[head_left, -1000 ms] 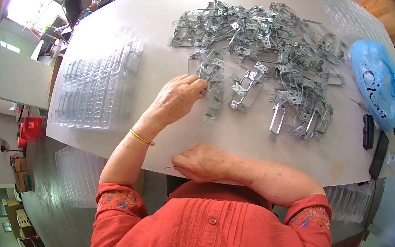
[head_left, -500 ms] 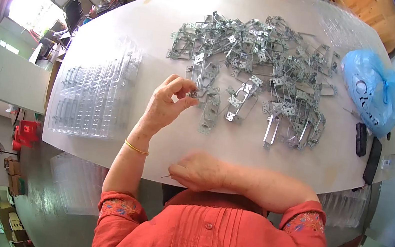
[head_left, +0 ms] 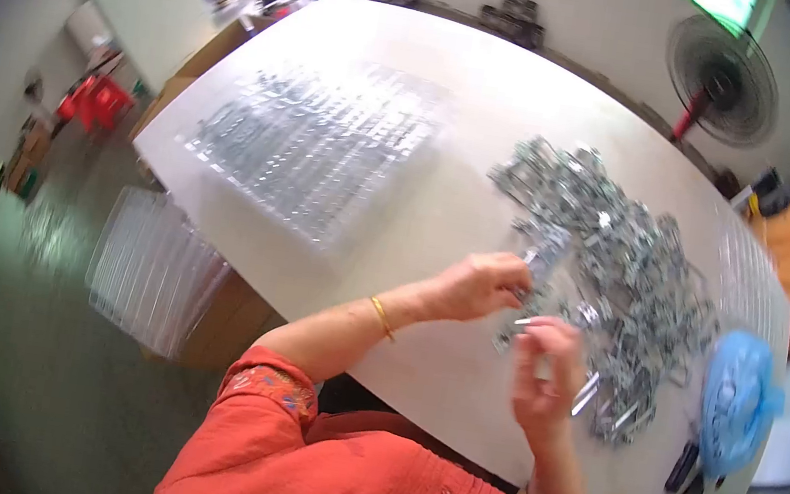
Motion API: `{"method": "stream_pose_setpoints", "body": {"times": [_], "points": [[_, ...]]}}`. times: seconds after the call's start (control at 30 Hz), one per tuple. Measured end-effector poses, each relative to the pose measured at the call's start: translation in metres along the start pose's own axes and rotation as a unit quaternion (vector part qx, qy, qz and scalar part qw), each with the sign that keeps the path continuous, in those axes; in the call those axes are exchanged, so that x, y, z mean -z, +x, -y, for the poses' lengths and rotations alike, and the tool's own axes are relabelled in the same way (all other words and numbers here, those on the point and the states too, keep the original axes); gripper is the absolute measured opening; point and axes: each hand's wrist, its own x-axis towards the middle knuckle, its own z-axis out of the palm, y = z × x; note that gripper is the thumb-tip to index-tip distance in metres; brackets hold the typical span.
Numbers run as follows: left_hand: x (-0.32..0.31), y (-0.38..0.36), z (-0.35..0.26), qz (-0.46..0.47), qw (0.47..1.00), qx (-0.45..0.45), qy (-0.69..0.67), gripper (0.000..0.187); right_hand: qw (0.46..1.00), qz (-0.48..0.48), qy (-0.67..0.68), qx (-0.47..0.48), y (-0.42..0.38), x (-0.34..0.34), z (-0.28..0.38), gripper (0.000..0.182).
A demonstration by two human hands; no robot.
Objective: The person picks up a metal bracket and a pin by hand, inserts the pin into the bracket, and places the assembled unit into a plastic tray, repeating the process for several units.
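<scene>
My left hand (head_left: 482,287), with a gold bangle on its wrist, reaches to the near left edge of a pile of metal brackets (head_left: 617,248). Its thumb and fingers are pinched together; blur hides what is between them. Close by on the right, my right hand (head_left: 547,370) is raised with its fingers bent in. A short, bright, thin metal piece (head_left: 523,322) shows at its fingertips, pointing toward my left hand. The brackets are thin silvery frames, tangled together, and some loose ones lie just under both hands.
Clear plastic trays (head_left: 318,150) with rows of metal parts lie on the white table (head_left: 443,52) at left. More clear trays (head_left: 151,258) stand below the edge. At right are a blue plastic bag (head_left: 736,406) and a black object (head_left: 682,467). A fan (head_left: 721,81) stands behind.
The view has turned, so the table sits at a slant. My right hand has risen from the table's front edge to beside my left hand at the bracket pile.
</scene>
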Motion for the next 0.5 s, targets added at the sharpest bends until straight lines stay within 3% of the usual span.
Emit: {"method": "stream_pose_setpoints", "body": {"times": [0.03,0.17,0.3,0.33,0.37,0.43,0.5], "points": [[0.002,-0.001,-0.006,0.009,1.000,-0.018,0.020,0.022,0.998,-0.016,-0.030,-0.056,0.003,0.006,-0.002,0.015],[-0.005,-0.007,0.005,0.022,0.995,-0.074,0.065,0.023,0.989,-0.045,-0.083,-0.112,0.011,0.007,-0.029,0.012],[-0.007,-0.009,0.006,0.052,0.986,-0.118,0.100,0.017,0.982,-0.022,-0.011,-0.189,0.002,0.002,-0.045,0.008],[-0.004,-0.010,0.003,0.058,0.988,-0.127,0.072,0.015,0.985,-0.023,-0.009,-0.172,-0.001,0.000,-0.052,0.006],[-0.004,-0.012,0.004,0.051,0.988,-0.126,0.074,0.015,0.986,-0.017,-0.008,-0.167,-0.002,-0.001,-0.052,0.006],[-0.004,-0.014,0.006,0.081,0.987,-0.123,0.069,0.014,0.969,-0.036,0.015,-0.245,0.000,-0.004,-0.050,0.006],[-0.003,-0.014,0.008,0.082,0.987,-0.120,0.070,0.014,0.969,-0.052,0.022,-0.241,0.004,-0.011,-0.047,0.007]]}}
